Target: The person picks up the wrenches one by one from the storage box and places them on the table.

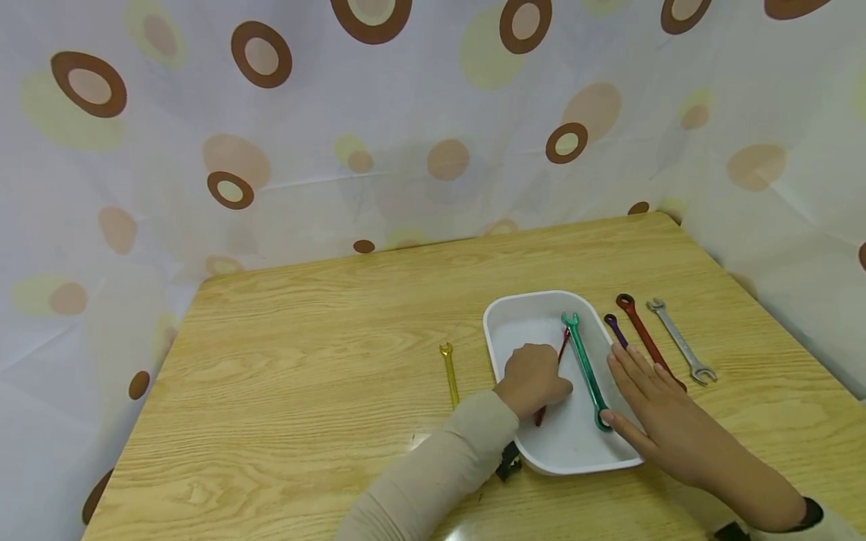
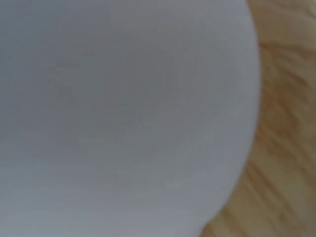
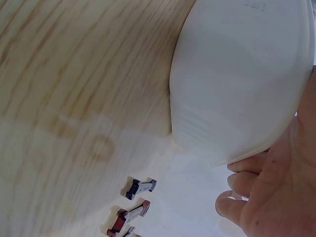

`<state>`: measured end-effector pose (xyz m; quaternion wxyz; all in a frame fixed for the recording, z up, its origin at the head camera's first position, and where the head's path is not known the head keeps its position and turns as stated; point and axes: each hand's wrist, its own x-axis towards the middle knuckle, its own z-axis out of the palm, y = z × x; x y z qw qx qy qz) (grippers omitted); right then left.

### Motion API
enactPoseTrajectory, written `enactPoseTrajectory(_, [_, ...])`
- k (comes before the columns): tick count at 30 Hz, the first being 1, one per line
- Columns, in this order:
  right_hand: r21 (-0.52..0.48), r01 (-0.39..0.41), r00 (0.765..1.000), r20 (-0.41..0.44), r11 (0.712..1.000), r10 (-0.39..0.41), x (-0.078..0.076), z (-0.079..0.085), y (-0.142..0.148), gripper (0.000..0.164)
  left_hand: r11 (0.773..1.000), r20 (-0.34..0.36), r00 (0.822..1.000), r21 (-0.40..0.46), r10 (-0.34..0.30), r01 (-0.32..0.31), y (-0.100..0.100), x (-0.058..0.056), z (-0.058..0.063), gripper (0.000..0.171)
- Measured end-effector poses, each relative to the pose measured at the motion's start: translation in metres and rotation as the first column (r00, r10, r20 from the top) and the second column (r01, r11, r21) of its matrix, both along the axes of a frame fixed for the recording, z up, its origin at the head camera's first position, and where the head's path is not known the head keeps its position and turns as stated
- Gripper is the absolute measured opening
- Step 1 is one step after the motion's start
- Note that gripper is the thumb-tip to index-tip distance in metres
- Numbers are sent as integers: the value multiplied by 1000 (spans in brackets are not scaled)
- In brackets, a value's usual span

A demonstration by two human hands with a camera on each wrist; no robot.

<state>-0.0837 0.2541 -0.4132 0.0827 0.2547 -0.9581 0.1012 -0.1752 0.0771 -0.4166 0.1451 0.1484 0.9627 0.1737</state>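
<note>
My left hand point(image 1: 534, 379) reaches into the white tray point(image 1: 541, 455), curled over the middle of a slim red wrench point(image 1: 541, 416) and gripping it; the fingertips are hidden beneath the hand. A green combination wrench point(image 1: 585, 368) lies in the tray just right of it, its open end at the far side. My right hand point(image 1: 666, 421) has its fingers straight along the tray's right rim. In the right wrist view, those fingertips point(image 3: 242, 182) are beside the tray's outer wall point(image 3: 237, 84). The left wrist view shows mostly the blurred tray wall point(image 2: 123, 108).
Right of the tray on the wooden table point(image 1: 304, 361) lie a purple wrench point(image 1: 615, 329), a dark red wrench point(image 1: 644, 334) and a silver wrench point(image 1: 679, 340). A yellow wrench point(image 1: 450, 374) lies to the left, partly behind the left sleeve. Patterned cloth point(image 1: 406, 98) hangs behind the table.
</note>
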Motion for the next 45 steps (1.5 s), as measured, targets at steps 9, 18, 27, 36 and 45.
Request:
enactPoseTrajectory(9, [11,-15,1000,-19,1000,15,2,0,-1,74,991,96,995,137,-8,-5,0,2,-1,34])
enactPoseTrajectory(18, [7,-13,1000,-17,1000,13,2,0,-2,73,967,137,990,251,14,-49,-3,2,0,32])
enactPoseTrajectory(27, [8,-25,999,-43,1000,25,3,2,-2,74,945,182,983,314,34,-91,-2,0,7,23])
enactPoseTrajectory(36, [3,-22,999,-23,1000,22,2,1,-1,76,945,186,982,317,19,-79,-7,-3,17,24])
enactPoseTrajectory(45, [12,1,1000,-7,1000,-1,3,1,-1,75,926,207,978,373,-19,-61,-20,-6,31,36])
